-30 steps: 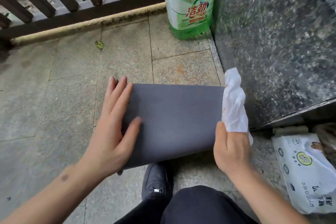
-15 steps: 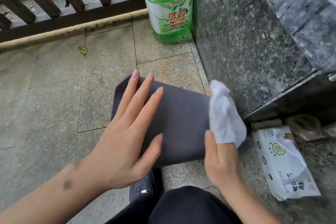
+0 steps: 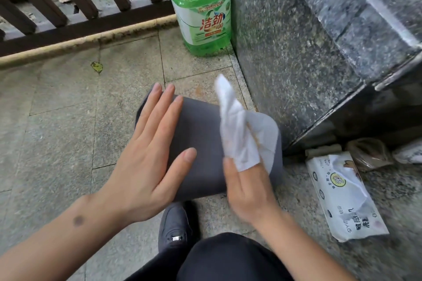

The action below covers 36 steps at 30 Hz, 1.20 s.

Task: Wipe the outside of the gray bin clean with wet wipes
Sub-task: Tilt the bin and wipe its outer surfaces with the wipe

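On the stone-tiled floor (image 3: 68, 121), the green bottle (image 3: 203, 13) beyond the gray bin (image 3: 201, 139) reads "洁劲 100". Right of the bin, the wipes pack (image 3: 342, 196) carries writing we cannot read. Our left hand (image 3: 146, 166) lies flat and open-fingered on the bin; our right hand (image 3: 249, 189) pinches a white wet wipe (image 3: 237, 134) over it.

Bare forearms without sleeves, a small dark round mark just behind the left hand (image 3: 146, 162), dark trousers (image 3: 228, 258), dark grey shoe (image 3: 175, 226) with metal tab
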Tool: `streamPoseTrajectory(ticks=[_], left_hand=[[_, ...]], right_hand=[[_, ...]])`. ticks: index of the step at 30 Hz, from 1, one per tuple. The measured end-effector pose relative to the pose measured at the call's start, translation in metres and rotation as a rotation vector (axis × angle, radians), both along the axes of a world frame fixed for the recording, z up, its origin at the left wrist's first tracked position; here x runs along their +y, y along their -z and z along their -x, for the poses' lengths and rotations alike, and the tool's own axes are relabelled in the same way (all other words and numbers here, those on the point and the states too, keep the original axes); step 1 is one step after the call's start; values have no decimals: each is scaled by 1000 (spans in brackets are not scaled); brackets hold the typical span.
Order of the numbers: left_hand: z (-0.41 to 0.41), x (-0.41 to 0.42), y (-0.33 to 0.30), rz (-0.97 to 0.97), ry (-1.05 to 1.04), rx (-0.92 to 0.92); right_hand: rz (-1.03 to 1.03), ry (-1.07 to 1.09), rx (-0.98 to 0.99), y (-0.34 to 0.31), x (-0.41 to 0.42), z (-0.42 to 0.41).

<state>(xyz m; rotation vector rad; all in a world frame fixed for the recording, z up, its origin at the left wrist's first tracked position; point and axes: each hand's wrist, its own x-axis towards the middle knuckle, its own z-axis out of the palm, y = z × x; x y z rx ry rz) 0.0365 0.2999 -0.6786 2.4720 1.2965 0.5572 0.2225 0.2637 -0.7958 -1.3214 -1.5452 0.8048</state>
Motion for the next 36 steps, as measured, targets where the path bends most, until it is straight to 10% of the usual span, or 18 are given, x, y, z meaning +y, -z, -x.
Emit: streamPoseTrajectory(ticks=[10, 21, 36], left_hand=[[14, -9, 6, -55, 29, 40], [12, -13, 8, -61, 70, 35], [13, -13, 7, -64, 57, 74]], right_hand=[[127, 314, 112, 7, -3, -24], [-85, -137, -55, -44, 3, 36], [193, 419, 119, 32, -25, -20]])
